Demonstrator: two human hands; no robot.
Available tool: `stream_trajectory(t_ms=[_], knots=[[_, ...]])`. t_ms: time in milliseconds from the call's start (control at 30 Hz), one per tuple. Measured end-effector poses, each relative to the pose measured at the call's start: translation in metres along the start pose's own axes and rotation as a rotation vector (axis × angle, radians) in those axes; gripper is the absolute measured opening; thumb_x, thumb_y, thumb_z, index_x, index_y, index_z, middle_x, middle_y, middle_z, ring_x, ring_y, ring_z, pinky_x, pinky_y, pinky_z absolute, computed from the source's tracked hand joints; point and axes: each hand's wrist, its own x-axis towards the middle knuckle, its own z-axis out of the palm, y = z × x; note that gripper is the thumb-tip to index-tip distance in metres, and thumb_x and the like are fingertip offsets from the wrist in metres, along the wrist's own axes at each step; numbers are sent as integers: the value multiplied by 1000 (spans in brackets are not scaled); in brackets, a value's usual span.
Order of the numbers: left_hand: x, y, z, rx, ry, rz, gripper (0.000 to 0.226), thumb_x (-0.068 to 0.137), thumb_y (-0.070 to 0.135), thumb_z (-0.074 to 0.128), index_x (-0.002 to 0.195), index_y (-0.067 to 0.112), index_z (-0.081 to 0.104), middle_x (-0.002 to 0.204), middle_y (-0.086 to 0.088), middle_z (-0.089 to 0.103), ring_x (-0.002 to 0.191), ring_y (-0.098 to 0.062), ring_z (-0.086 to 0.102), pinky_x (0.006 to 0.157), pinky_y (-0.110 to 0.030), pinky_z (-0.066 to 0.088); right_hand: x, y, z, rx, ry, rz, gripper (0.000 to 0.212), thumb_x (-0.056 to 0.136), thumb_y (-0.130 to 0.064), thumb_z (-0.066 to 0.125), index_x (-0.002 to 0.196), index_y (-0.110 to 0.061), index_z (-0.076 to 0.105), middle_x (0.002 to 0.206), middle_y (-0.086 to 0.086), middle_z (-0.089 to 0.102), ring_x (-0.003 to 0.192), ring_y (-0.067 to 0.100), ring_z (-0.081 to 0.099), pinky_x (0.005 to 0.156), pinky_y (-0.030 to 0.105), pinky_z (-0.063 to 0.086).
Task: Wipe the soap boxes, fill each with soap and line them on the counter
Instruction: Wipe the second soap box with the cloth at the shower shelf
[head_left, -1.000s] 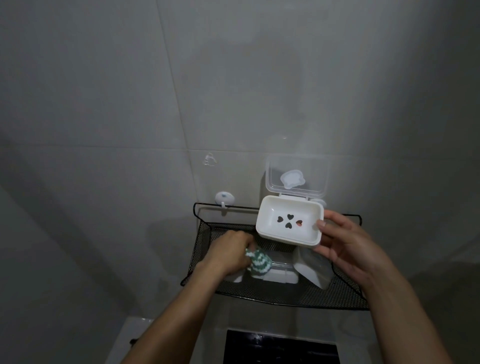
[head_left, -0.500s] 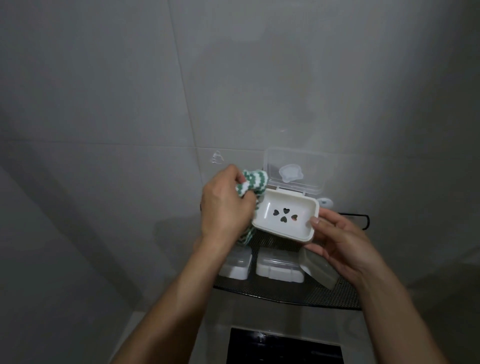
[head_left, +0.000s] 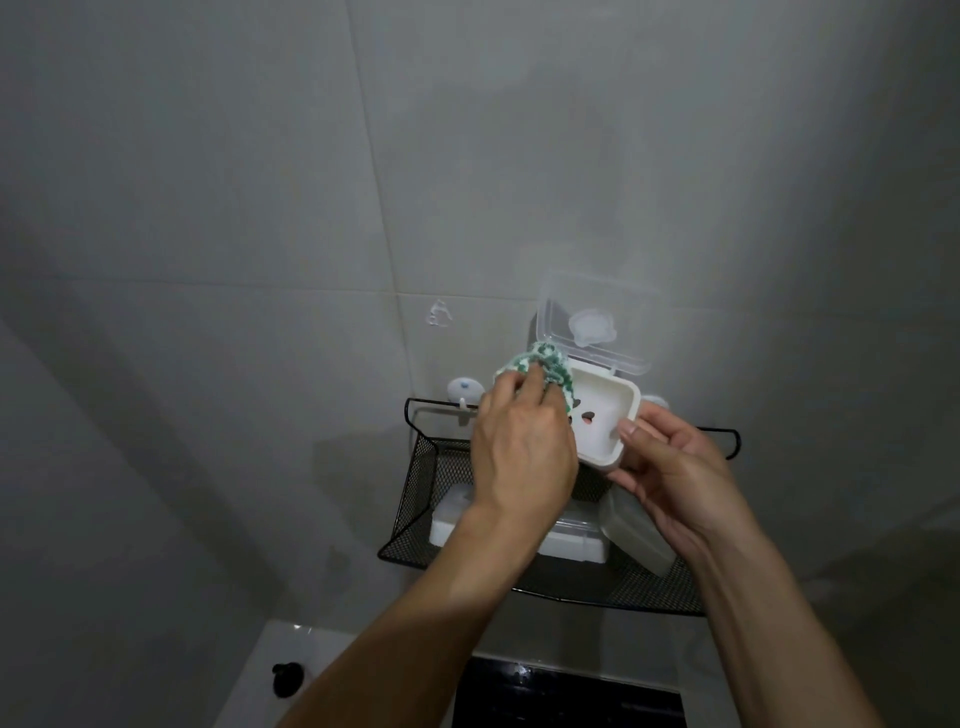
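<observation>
Right hand (head_left: 670, 467) grips the open soap box (head_left: 605, 415) by its near right corner, thumb on the rim, fingers curled under; box is held up in the air above the black mesh shelf (head_left: 415, 499), tilted toward the camera; clear hinged lid (head_left: 597, 325) stands open behind it against the tiled wall (head_left: 260, 208). Left hand (head_left: 524, 441) pinches a green-and-white cloth (head_left: 543, 364) and presses it into the left end of the box tray; heart-shaped drain holes partly covered by the hand; no soap visible in the tray.

Three more soap boxes sit in the shelf below: one white at left (head_left: 449, 517), one in the middle (head_left: 571, 540) mostly hidden by the left forearm, one leaning at right (head_left: 636, 535) under the right wrist; lids look closed, contents cannot tell.

Progress judgement: early; wiping of the first box in hand is under way, likely interior only so far; lid and outside probably still to do; the three shelf boxes appear untouched as far as shown. Still left: wipe the rest, put soap in each, line all on the counter; white counter edge (head_left: 291, 654) shows at bottom left with nothing lined up on the visible part; soap supply not in view, so cannot say where it is.

A white hook (head_left: 462, 389) is on the wall just above the shelf rail.
</observation>
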Motion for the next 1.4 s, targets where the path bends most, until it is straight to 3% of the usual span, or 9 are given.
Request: stream_trajectory(t_ms=[200, 367, 567, 733, 967, 1100, 1200, 1400], knots=[[3, 10, -5, -269, 32, -99, 24, 90, 1, 56, 107, 8, 71, 98, -10, 72, 91, -27, 65, 78, -35, 48, -2, 0, -3, -32, -25, 20, 42, 78, -9, 66, 120, -5, 64, 103, 15, 76, 84, 22, 76, 63, 29, 60], [3, 15, -11, -519, -7, -69, 40, 90, 8, 62, 129, 13, 62, 121, -3, 70, 113, -17, 64, 100, -28, 47, 0, -6, -4, -28, -93, 44, 40, 84, -11, 63, 123, -5, 64, 109, 17, 74, 88, 23, 75, 65, 30, 61], [4, 13, -10, -652, -94, -47, 47, 89, 2, 56, 133, 18, 62, 129, 3, 67, 120, -7, 58, 105, -19, 41, 2, -12, -5, -39, -134, 58, 38, 86, -12, 63, 124, -7, 64, 112, 16, 74, 93, 23, 75, 67, 31, 60], [14, 7, -11, -680, -294, -14, 48, 88, 2, 54, 134, 12, 61, 130, -3, 62, 122, -15, 55, 108, -31, 41, 4, -11, -6, -31, -149, 75, 39, 88, -14, 58, 126, -8, 61, 109, 11, 75, 92, 20, 75, 69, 37, 61], [19, 2, -21, -577, -405, 20, 28, 96, 24, 55, 116, 15, 73, 111, -5, 70, 105, -22, 63, 94, -39, 48, 6, -11, -8, 34, -104, 53, 36, 89, -12, 56, 124, -4, 63, 110, 18, 73, 92, 26, 75, 69, 38, 61], [15, -3, -24, -420, -397, 89, 34, 89, 28, 69, 123, 23, 69, 120, 2, 67, 115, -19, 57, 102, -42, 39, 7, -16, -10, 2, -85, 27, 23, 86, -11, 60, 102, -12, 77, 98, 15, 76, 83, 21, 75, 66, 37, 61], [16, -3, -26, -320, -352, 144, 36, 85, 35, 74, 120, 30, 69, 117, 7, 66, 114, -17, 54, 99, -40, 34, 5, -18, -8, -6, -74, 21, 27, 86, -11, 62, 110, -7, 71, 102, 18, 75, 86, 25, 75, 65, 38, 61], [20, -11, -31, -50, -308, 342, 34, 85, 39, 71, 118, 37, 69, 107, 13, 63, 105, -11, 48, 78, -32, 19, 1, -25, -5, -53, -40, 42, 35, 81, -10, 62, 115, -1, 65, 100, 21, 75, 84, 29, 75, 61, 41, 62]])
